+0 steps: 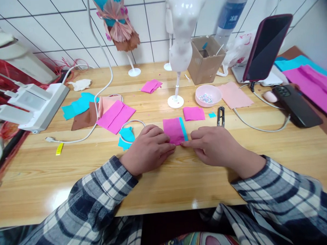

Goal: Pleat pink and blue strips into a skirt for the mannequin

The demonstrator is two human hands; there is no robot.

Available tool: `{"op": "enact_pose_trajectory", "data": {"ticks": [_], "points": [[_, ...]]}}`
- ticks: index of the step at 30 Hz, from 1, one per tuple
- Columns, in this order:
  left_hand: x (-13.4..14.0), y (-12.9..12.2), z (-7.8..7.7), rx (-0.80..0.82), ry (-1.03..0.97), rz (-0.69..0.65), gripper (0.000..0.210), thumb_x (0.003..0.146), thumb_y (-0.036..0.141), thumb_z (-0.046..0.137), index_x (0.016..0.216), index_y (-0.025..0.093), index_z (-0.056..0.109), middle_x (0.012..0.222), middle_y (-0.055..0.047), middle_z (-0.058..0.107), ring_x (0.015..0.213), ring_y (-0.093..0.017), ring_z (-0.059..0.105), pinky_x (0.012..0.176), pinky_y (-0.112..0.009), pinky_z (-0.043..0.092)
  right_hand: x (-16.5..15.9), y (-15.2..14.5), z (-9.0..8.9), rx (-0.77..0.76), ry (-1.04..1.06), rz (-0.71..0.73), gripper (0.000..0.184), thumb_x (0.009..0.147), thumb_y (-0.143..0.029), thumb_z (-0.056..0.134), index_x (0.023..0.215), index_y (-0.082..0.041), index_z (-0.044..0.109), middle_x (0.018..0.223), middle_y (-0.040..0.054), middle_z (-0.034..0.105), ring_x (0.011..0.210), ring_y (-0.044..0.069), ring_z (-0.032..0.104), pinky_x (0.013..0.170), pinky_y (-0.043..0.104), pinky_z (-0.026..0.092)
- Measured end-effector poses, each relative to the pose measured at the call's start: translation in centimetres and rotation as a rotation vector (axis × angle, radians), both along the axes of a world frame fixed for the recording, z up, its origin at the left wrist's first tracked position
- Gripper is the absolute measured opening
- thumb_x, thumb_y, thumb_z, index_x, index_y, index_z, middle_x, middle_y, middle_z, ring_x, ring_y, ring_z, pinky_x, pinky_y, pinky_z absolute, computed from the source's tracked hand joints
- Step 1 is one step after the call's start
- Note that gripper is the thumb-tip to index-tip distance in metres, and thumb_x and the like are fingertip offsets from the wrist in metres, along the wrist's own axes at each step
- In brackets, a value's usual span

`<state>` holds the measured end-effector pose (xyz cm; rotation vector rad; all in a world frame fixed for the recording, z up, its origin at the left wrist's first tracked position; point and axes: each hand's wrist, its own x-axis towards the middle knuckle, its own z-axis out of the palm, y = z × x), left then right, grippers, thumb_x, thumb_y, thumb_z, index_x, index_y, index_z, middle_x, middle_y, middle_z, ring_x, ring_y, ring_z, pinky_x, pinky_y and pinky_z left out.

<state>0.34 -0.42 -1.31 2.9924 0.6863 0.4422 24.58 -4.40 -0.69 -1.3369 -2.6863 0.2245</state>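
Over at the far left, I see a white power strip (49,112) with plugs in it, and a pale cable (109,63) running past it onto the wooden table (166,194). A small yellow tag (59,149) lies below the cable. Next comes an overlapping group: a turquoise scrap (78,107), a brown piece (84,119) and a folded magenta sheet (117,117). Behind them stands a small stand dressed in ruffles (120,29).

The person's left hand (150,148) rests palm down, its fingers on the left edge of a magenta square (174,132), which lies flat on the table between both hands, a turquoise strip (183,127) along its right side. I can't tell whether those fingers pinch it or only press. Beyond the square is a white mannequin (181,52) on a thin stem.

Farther right, a smaller magenta piece (194,113) lies near a pink bowl (218,93). The right hand (215,145) sits just below black snips (221,117), index finger reaching to the square's lower right corner, other fingers curled; whether it grips anything, I can't tell. Last, a dark phone (299,107) lies near magenta cloth (314,87).
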Motion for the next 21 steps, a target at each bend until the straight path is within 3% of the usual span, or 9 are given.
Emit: {"op": "enact_pose_trajectory", "data": {"ticks": [4,8,12,16,21], "points": [[-0.1,0.2,-0.2,-0.036,0.019,-0.003,0.02,0.094,0.027,0.055,0.102,0.024,0.073,0.092,-0.003,0.072,0.092,-0.02,0.056,0.088,-0.037,0.041,0.1,0.1,-0.2,0.002,0.152,-0.067,0.042,0.087,-0.019,0.052,0.125,-0.03,0.065,0.086,0.0014,0.067,0.075,0.015,0.058,0.06,0.027,0.034],[-0.2,0.4,-0.5,-0.016,0.022,-0.002,0.022,0.09,0.018,0.058,0.106,0.023,0.071,0.093,-0.003,0.072,0.092,-0.02,0.057,0.088,-0.037,0.041,-0.1,0.4,-0.5,0.02,0.117,-0.055,0.023,0.092,-0.036,0.057,0.107,-0.027,0.072,0.098,0.0042,0.067,0.088,0.019,0.06,0.067,0.029,0.039],[-0.1,0.4,-0.6,-0.023,0.022,0.012,0.022,0.09,0.016,0.057,0.105,0.023,0.071,0.093,-0.003,0.072,0.092,-0.019,0.057,0.09,-0.037,0.04,-0.6,0.7,-0.8,0.018,0.063,-0.058,0.024,0.095,-0.038,0.053,0.1,-0.026,0.073,0.095,0.0034,0.07,0.087,0.018,0.06,0.068,0.03,0.038],[-0.3,0.4,-0.1,-0.032,-0.023,0.062,0.021,0.094,0.026,0.052,0.104,0.023,0.07,0.09,-0.004,0.071,0.088,-0.02,0.058,0.086,-0.038,0.039,-1.0,0.9,-0.9,0.033,0.023,-0.08,0.026,0.097,-0.034,0.049,0.097,-0.024,0.073,0.091,0.0029,0.07,0.082,0.018,0.06,0.061,0.03,0.033],[-0.7,0.4,0.4,-0.059,-0.104,0.133,0.028,0.085,0.044,0.066,0.103,0.023,0.07,0.099,-0.005,0.07,0.091,-0.023,0.057,0.083,-0.039,0.039,-1.3,0.9,-0.8,0.069,0.093,-0.093,0.023,0.094,-0.03,0.05,0.093,-0.023,0.072,0.089,0.0028,0.066,0.08,0.017,0.059,0.059,0.029,0.031]]}}
